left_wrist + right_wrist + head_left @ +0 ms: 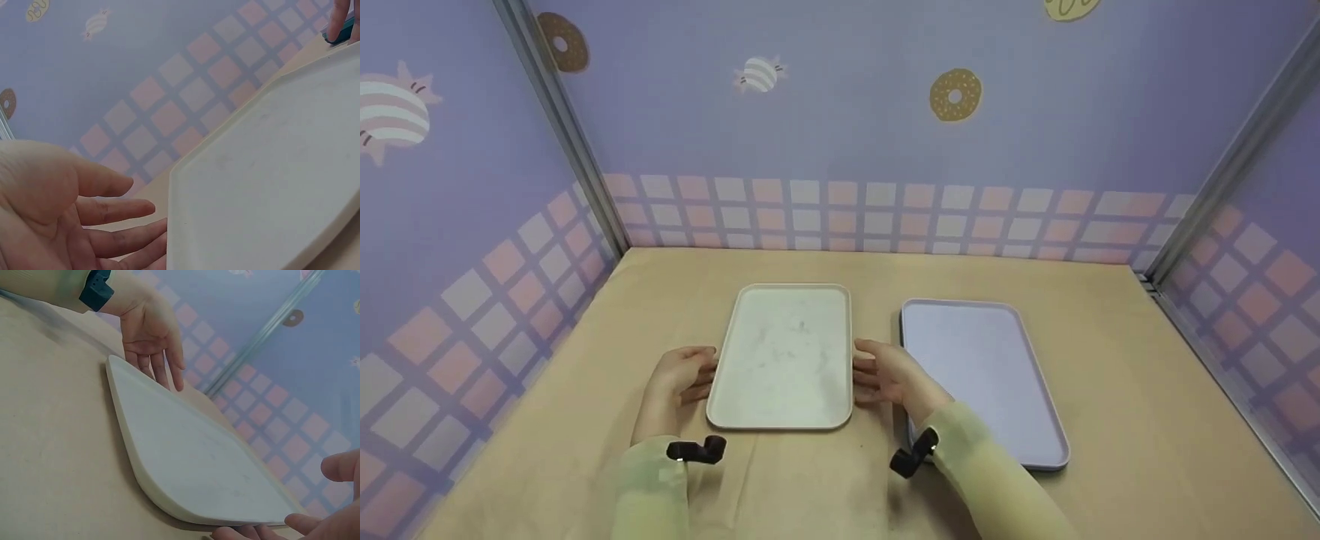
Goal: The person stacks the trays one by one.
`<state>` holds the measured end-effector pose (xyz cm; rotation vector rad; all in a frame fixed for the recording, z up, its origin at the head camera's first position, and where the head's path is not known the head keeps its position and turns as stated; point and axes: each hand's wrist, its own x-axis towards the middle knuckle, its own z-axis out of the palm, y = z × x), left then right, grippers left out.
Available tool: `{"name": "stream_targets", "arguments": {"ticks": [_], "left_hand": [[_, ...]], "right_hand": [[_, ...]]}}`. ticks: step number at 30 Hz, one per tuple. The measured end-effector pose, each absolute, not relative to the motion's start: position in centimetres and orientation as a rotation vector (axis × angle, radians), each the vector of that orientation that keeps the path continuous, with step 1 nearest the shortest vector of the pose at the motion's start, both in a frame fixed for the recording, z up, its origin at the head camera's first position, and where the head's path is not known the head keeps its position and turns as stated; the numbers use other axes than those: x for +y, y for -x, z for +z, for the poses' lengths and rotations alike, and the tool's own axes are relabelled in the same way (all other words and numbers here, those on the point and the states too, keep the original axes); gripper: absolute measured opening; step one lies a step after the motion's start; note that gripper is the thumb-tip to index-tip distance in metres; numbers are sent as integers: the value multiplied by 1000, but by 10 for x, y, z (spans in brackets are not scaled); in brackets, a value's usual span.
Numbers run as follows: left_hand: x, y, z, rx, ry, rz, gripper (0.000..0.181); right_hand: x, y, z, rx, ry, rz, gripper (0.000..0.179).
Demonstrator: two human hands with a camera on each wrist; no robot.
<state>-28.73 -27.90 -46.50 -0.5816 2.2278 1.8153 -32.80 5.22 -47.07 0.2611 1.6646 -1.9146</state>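
Note:
A white rectangular tray (pixel 784 360) with a low rim and faint grey smudges lies on the tabletop between my two hands. At its left edge is my left hand (pixel 679 379), its fingers loosely extended to the rim and its thumb apart from the tray (pixel 264 169). My right hand (pixel 891 373) is at the opposite edge, fingers relaxed and reaching to the rim (pixel 185 514), thumb raised clear. Neither thumb pinches the tray. In the right wrist view the left hand (pixel 152 334) appears beyond the tray's far side.
A lilac tray (pixel 979 375) lies to the right, partly behind my right forearm; a darker edge shows beneath it. Tan covering spreads over the table (pixel 802 487). Purple patterned walls (pixel 847 135) stand at the back and sides, with metal posts (pixel 562 120) at the corners.

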Motion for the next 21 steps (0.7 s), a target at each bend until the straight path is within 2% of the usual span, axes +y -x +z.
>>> {"name": "stream_targets", "arguments": {"ticks": [7, 13, 21], "left_hand": [[-282, 285, -466, 2175, 566, 1861, 51], [-286, 283, -469, 2091, 508, 1936, 58], [-289, 282, -474, 2036, 408, 1952, 62]], "right_hand": [[51, 327, -472, 1688, -310, -1917, 47], [50, 329, -472, 1703, -279, -1928, 35], [55, 330, -471, 1790, -190, -1855, 57]]}}
